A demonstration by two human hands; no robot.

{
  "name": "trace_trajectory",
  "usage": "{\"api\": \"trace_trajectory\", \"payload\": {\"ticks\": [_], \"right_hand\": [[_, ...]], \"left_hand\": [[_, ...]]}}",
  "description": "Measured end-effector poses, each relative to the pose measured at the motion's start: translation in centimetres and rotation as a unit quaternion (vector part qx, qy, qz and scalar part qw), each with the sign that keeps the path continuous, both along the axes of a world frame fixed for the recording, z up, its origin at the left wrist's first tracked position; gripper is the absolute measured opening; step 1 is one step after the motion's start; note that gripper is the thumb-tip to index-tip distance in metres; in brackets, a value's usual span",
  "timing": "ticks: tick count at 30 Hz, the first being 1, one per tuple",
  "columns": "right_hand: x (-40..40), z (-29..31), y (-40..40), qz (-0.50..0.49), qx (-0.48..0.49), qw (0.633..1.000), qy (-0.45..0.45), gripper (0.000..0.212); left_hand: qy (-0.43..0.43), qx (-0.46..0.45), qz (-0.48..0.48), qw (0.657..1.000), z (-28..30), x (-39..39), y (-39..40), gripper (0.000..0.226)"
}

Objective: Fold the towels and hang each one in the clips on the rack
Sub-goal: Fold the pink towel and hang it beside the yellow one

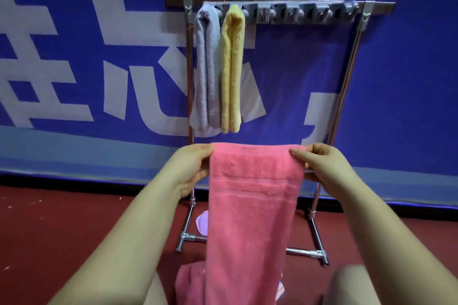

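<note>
A pink towel [252,200] hangs lengthwise in front of me, folded over at its top edge. My left hand [190,168] pinches its upper left corner and my right hand [324,168] pinches its upper right corner. Its lower end bunches near my lap. Behind it stands a metal rack [347,77] with a grey strip of clips [304,13] along the top bar. A folded lavender-grey towel [207,69] and a folded yellow towel [231,72] hang side by side from the leftmost clips.
The rack stands on a dark red floor [62,225] against a blue banner with large white characters [74,57]. A light purple cloth [202,223] lies on the floor by the rack's left foot. My knee [352,285] shows at the bottom right.
</note>
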State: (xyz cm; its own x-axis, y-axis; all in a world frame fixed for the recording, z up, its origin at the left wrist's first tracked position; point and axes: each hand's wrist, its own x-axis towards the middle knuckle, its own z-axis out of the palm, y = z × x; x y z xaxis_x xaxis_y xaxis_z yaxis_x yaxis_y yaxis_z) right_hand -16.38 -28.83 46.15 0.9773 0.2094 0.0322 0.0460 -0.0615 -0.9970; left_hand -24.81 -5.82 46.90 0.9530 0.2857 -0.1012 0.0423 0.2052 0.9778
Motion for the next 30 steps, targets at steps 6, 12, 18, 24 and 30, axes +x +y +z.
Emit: {"api": "trace_trajectory", "payload": {"ticks": [6,12,18,24,30], "right_hand": [[-1.5,-4.6,2.8,-0.136,0.031,0.99,-0.008,0.028],[-3.8,-7.1,5.8,-0.097,0.065,0.993,0.01,0.016],[-4.9,-8.0,6.5,-0.039,0.063,0.997,-0.005,0.007],[-5.3,-7.9,6.4,-0.001,0.08,0.997,0.002,0.021],[-5.8,-7.3,6.1,0.062,0.1,0.993,0.025,0.03]], "left_hand": [[0.013,-0.15,0.106,0.983,-5.4,0.2,-3.7,0.019],[-0.007,-0.132,0.125,0.983,-7.8,0.3,-7.1,0.016],[-0.039,-0.035,0.118,0.992,-8.4,0.3,-7.8,0.022],[-0.059,0.036,0.124,0.99,-8.9,0.2,-7.4,0.016],[-0.06,0.049,0.123,0.989,-9.2,0.3,-6.7,0.018]]}}
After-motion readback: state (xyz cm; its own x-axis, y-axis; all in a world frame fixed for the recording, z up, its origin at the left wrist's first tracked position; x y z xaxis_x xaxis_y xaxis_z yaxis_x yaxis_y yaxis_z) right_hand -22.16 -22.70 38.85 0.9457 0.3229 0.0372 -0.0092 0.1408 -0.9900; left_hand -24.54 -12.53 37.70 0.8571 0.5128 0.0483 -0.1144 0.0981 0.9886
